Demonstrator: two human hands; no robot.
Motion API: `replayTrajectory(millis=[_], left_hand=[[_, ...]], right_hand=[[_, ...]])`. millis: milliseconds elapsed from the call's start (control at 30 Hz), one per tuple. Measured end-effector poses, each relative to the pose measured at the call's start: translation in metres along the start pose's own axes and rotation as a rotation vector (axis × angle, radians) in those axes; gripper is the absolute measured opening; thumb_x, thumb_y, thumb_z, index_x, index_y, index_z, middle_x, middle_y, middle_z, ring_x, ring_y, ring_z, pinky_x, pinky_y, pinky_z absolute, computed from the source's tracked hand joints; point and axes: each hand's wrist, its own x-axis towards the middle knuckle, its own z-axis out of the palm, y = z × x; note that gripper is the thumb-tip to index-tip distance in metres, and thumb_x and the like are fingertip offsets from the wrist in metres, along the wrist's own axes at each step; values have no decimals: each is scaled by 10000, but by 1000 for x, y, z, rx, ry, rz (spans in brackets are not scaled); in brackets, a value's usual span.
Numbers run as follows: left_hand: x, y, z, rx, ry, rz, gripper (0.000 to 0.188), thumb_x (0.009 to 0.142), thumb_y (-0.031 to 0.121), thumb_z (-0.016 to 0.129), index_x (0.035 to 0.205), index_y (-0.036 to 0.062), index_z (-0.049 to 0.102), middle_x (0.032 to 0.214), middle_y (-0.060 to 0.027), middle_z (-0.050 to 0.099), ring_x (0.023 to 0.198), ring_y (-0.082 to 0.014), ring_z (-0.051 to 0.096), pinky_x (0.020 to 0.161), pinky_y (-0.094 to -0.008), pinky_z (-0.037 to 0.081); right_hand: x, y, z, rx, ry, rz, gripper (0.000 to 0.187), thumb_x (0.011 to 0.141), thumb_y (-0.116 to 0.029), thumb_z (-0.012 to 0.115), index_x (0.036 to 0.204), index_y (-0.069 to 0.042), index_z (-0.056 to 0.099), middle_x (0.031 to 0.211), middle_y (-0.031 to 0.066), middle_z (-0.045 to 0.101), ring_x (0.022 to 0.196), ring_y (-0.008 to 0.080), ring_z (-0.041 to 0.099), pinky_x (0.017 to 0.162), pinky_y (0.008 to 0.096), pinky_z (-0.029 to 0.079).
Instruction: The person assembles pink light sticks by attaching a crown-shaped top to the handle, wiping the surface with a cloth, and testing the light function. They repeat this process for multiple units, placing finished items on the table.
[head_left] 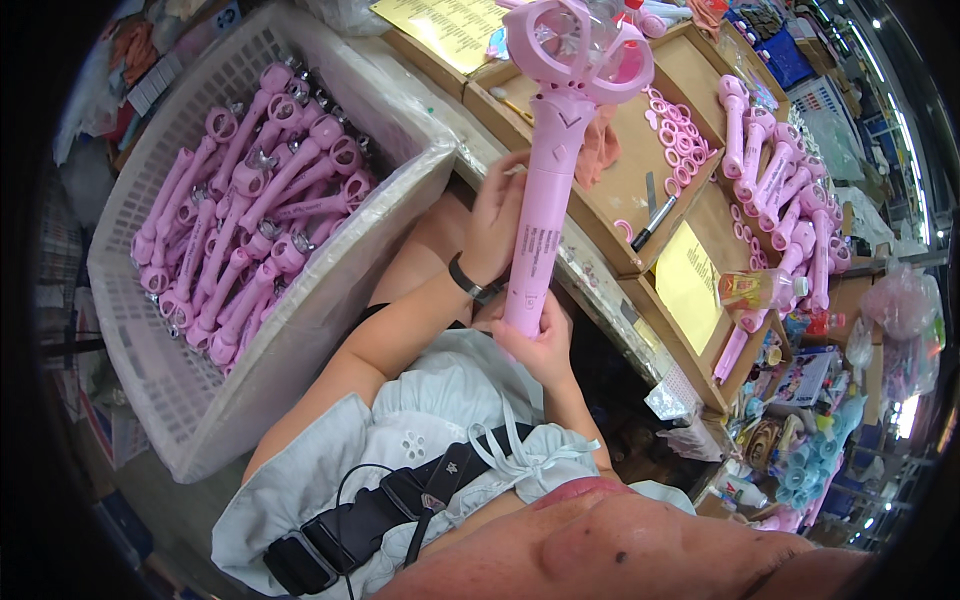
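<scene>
A large pink light stick (546, 200) stands nearly upright in front of my body, its head of looped arms around a clear ball at the top. My right hand (546, 345) is wrapped round the bottom end of its handle. Higher up, my left hand (492, 215), with a black band at the wrist, is against the handle's left side. Its fingers are closed at the handle and partly hidden behind it.
On the left, a white plastic-lined crate (335, 310) holds several pink sticks (262, 190). Cardboard trays (598, 222) on the right bench carry pink rings (682, 145), a marker (655, 223), an orange cloth (600, 150) and a yellow sheet (690, 283). Beyond lie more light sticks (775, 180) and a bottle (752, 291).
</scene>
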Motion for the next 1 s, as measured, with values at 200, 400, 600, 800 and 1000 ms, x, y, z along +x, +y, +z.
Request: replayTrajectory(millis=[200,400,600,800,1000], left_hand=[[-1,-9,-5,-825,-703,-662,505,925,372,431,1254,-11,423,781,-110,618,675,-178,603,764,-358,499],[-29,-6,-16,-268,-217,-413,713,910,612,306,1260,-4,385,685,-82,604,643,-157,613,679,-285,510],[-38,6,0,211,-111,-128,488,867,147,592,1239,7,309,948,-101,560,676,-122,593,628,-271,523],[-6,23,-11,-227,-166,-299,335,896,267,548,1090,38,398,741,-78,580,606,-148,590,563,-276,525],[-30,2,-12,250,-231,-122,563,799,65,655,1240,23,308,915,-89,585,813,-148,593,721,-291,513]], right_hand=[[-4,-5,3,289,-268,133,483,759,-70,714,1167,-12,462,913,58,596,837,130,591,744,274,477],[-3,-3,-1,-152,19,-7,444,762,-54,688,1139,14,466,958,70,596,858,118,586,751,268,470],[5,10,-1,-449,124,-136,499,750,-79,700,1175,31,461,985,97,593,872,129,578,766,283,473],[-8,18,-1,-184,23,69,532,755,-102,709,1207,19,456,947,52,569,830,101,538,749,263,450],[-2,18,0,-122,87,49,473,753,-79,703,1152,-1,461,953,41,572,860,105,546,763,270,452]])
